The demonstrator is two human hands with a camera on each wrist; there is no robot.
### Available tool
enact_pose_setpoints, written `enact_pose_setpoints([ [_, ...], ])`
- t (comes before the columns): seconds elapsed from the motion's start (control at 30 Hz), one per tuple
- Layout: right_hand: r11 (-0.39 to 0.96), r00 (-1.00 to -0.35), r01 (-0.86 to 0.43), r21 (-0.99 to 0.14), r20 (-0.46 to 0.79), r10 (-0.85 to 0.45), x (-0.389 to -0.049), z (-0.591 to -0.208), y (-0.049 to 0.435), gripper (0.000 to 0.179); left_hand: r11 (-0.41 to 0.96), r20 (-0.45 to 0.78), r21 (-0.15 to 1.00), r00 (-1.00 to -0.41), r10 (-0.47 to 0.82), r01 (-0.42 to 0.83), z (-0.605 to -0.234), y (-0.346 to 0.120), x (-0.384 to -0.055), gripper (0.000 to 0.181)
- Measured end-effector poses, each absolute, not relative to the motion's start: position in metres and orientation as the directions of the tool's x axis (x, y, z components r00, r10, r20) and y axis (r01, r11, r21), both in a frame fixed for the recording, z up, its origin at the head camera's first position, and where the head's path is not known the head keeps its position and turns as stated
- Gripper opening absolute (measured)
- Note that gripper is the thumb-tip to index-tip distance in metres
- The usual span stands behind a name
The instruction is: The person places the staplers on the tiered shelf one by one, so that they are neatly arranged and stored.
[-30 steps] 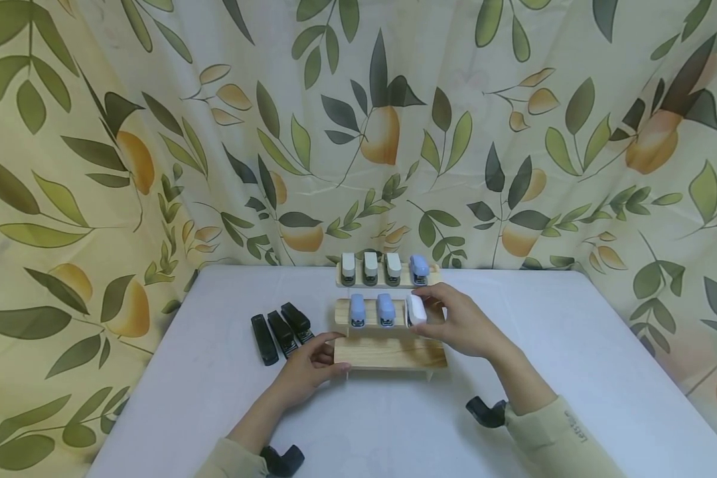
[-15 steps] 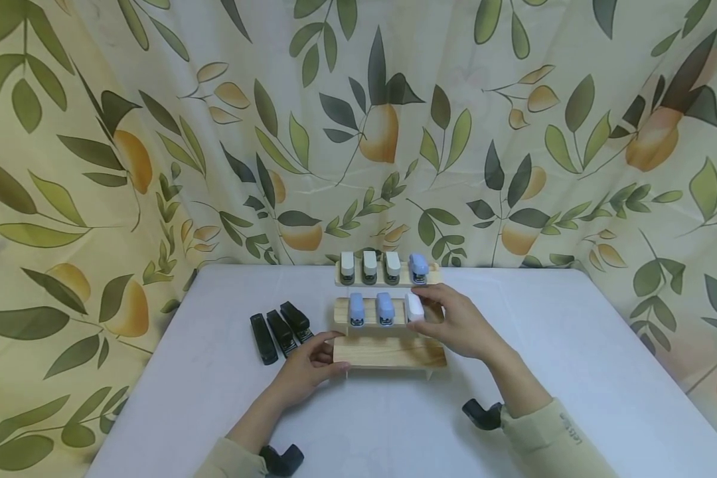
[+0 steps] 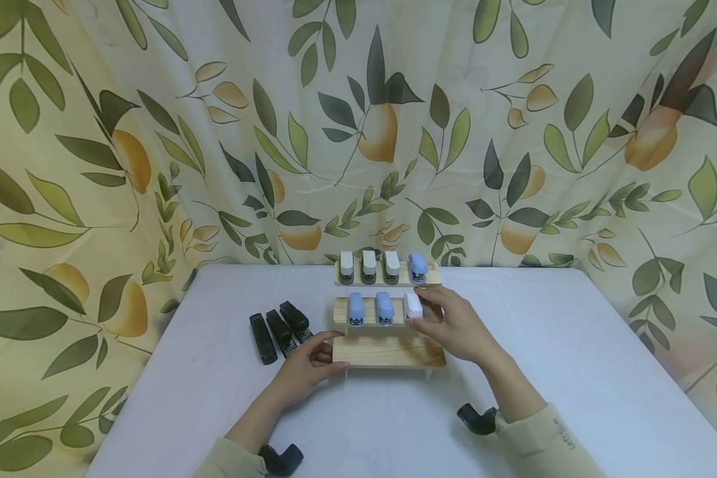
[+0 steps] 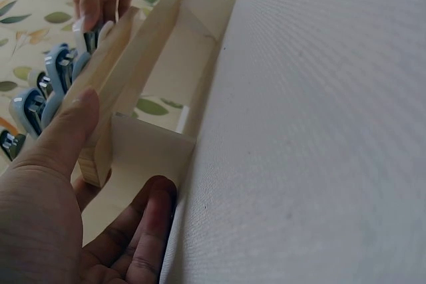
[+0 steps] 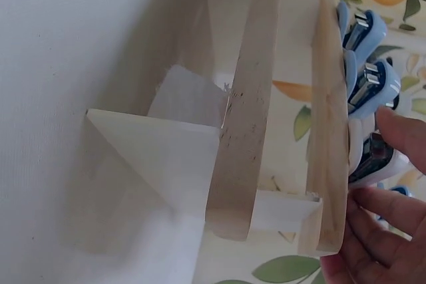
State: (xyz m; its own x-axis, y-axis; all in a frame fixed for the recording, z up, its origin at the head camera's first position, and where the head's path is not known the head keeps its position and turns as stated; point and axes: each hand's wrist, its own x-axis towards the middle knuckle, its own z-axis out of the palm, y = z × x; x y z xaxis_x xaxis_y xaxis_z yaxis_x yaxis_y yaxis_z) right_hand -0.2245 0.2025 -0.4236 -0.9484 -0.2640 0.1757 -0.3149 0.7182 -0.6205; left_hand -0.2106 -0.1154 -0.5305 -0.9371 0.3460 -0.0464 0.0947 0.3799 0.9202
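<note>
A tiered wooden rack (image 3: pixel 388 352) stands on the table. My right hand (image 3: pixel 459 326) pinches a white mini stapler (image 3: pixel 413 305) on the middle tier, thumb on one side and fingers on the other. In the right wrist view that white stapler (image 5: pixel 385 167) sits against the board beside two blue staplers. Those blue staplers (image 3: pixel 385 307) share its tier. My left hand (image 3: pixel 303 376) grips the left end of the bottom tier; in the left wrist view its thumb (image 4: pixel 73 121) lies over the board's edge. The bottom board is bare.
On the top tier are three pale staplers (image 3: pixel 368 265) and a blue stapler (image 3: pixel 418 265). Left of the rack, three black staplers (image 3: pixel 264 340) lie side by side on the white tablecloth (image 3: pixel 550 345). A leaf-and-fruit patterned curtain (image 3: pixel 358 133) hangs behind.
The white stapler has shifted slightly left and straightened, lining up with the blue staplers on its tier. My right hand still holds it; my left hand has stayed at the rack.
</note>
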Motion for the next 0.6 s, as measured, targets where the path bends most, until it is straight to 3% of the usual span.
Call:
enact_pose_setpoints([
  [0.6,0.722,-0.952,-0.304,-0.622,0.180,-0.246,-0.2235,-0.4258,0.2015,0.069,0.381,-0.046,0.920,-0.937,0.347,0.097,-0.5318,-0.1155,-0.2118,0.060],
])
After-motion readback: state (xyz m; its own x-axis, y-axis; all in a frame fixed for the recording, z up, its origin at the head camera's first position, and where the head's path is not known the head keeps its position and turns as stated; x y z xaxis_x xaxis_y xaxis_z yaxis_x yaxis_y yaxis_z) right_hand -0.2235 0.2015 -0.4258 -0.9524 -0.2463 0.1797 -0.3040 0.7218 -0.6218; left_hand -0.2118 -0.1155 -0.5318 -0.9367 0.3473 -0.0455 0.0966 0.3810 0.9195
